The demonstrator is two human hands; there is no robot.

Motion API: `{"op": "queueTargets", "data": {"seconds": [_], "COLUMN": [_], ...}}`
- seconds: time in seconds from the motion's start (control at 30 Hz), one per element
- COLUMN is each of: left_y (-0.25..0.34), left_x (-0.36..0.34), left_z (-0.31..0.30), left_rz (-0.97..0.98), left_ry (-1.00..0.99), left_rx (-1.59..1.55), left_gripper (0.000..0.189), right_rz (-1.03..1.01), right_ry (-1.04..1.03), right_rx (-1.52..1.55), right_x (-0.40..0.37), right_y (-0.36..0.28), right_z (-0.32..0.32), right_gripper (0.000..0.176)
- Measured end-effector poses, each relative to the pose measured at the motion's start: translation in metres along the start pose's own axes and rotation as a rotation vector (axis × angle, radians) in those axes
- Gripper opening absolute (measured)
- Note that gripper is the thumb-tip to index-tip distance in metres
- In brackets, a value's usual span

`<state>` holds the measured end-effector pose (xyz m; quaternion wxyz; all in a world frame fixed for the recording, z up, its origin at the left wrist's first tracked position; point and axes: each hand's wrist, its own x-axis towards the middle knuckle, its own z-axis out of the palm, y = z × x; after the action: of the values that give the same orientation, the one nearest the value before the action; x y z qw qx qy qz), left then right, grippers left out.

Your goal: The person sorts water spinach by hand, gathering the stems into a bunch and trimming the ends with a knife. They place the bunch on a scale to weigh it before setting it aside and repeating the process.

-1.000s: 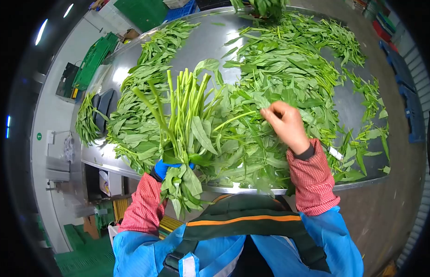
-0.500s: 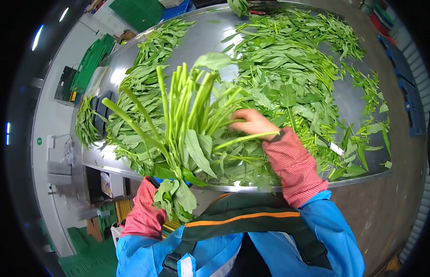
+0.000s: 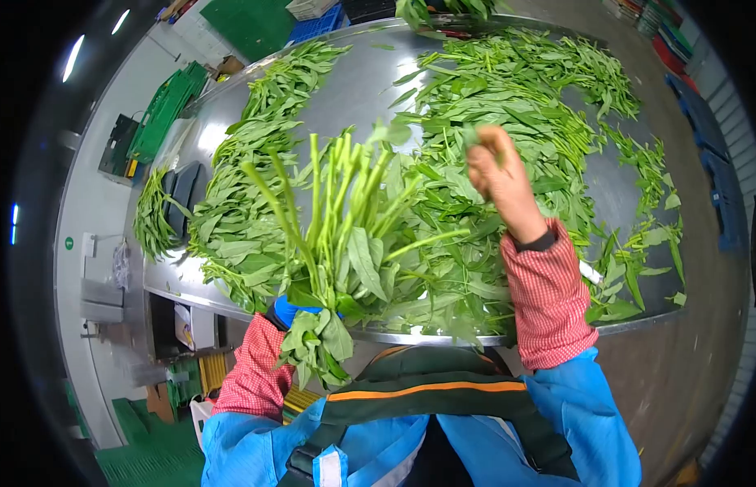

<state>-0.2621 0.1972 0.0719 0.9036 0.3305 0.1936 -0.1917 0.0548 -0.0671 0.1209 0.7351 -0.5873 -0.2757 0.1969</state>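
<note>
My left hand [image 3: 291,310], in a blue glove, is wrapped round a bunch of leafy water spinach [image 3: 345,211]. Its thick cut stems point up and away from me, and leaves hang down beside the wrist. My bare right hand [image 3: 501,174] is raised over the heap of greens [image 3: 508,114], apart from the bunch. Its fingers are curled, with a blurred green leaf [image 3: 470,136] at the fingertips. Under the right forearm, a white-handled tool [image 3: 590,273] lies partly covered among the loose greens.
The metal table [image 3: 354,81] carries another long row of greens [image 3: 252,162] on the left. A small bunch [image 3: 153,215] rests by a dark tray-like device [image 3: 181,195] at the left edge. Green crates [image 3: 167,105] stand beyond, and blue pallets [image 3: 711,138] are at right.
My right hand has moved from beside the stems up and to the right, a leaf at its fingers. The bunch in my left hand has shifted slightly right. More greens show at the table's far edge.
</note>
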Motion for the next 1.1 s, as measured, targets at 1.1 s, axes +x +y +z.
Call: {"op": "queueTargets", "data": {"seconds": [1.1], "left_y": [-0.005], "left_x": [0.001], "left_z": [-0.016], "left_rz": [0.070], "left_ry": [0.119], "left_rx": [-0.167], "left_gripper": [0.048], "right_rz": [0.022], "right_ry": [-0.290], "right_rx": [-0.839], "right_x": [-0.047], "right_y": [0.025], "right_z": [-0.012], "right_gripper": [0.043]}}
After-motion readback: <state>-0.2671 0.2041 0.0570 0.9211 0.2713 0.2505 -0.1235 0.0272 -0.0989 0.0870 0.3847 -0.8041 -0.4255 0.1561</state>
